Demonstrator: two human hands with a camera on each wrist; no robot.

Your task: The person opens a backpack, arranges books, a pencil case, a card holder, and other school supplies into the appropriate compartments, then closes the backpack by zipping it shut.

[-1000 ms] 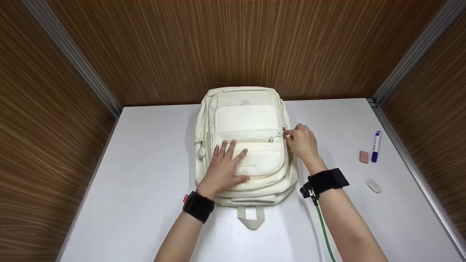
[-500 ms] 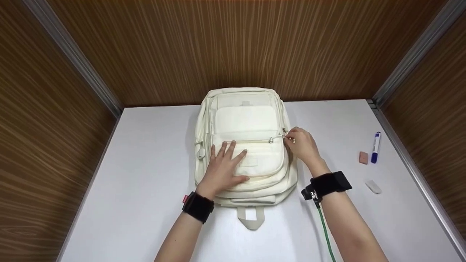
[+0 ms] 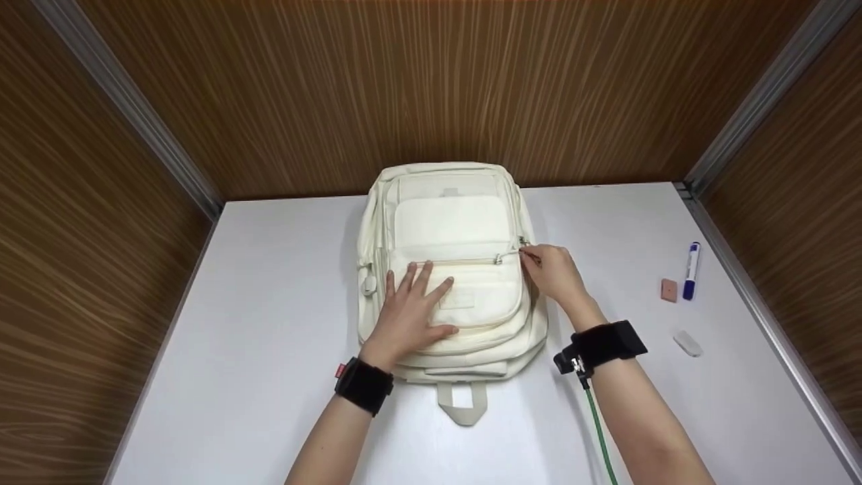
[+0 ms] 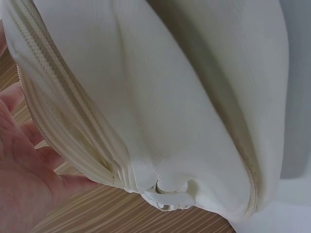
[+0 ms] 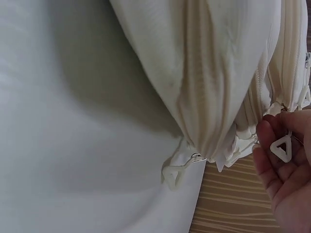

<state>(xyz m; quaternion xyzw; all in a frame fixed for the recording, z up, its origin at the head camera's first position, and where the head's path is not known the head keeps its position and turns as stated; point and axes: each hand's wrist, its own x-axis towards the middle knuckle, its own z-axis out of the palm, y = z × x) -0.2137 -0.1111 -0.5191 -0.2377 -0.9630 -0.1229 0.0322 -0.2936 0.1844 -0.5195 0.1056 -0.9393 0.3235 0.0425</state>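
Left hand (image 3: 407, 311) first: resting spread out on the front of a cream-white fabric backpack (image 3: 454, 222), low on its left side, with straight, fanned fingers. Right hand (image 3: 551, 273) next: curled in at the bag's right edge, pinching a small off-white triangular zipper pull (image 5: 282, 148) by thumb and forefinger. Triangle shape only really clear in the right wrist view, up against the fingers.

Now going down by size. Biggest: dark brown wood-grain panels (image 3: 431, 81) at the back and both sides, with long silver-grey metal strips (image 3: 128, 101) down in the corners. Then a smooth white tabletop (image 3: 283, 310) between them. On that, around the middle and close to the back panel, the backpack, lying down with its pockets facing up and a flat beige webbing loop (image 3: 465, 406) at the end nearest the person.

After that, wide black wristbands, one per arm: left one (image 3: 363, 386) with a tiny red tag (image 3: 341, 370), right one (image 3: 609, 343) with a small black device (image 3: 566, 359) and a thin green cable (image 3: 599, 431) running down from it.

Off to the right, well apart from the bag: a slim white-and-blue marker (image 3: 691, 271), a small pink rectangular block (image 3: 669, 290) just beside it, and a small whitish oblong piece (image 3: 687, 343) nearer the person. Can't tell what material for those last two.

Tiniest: a silver metal zipper slider (image 3: 498, 259) on the bag's front, between both hands.
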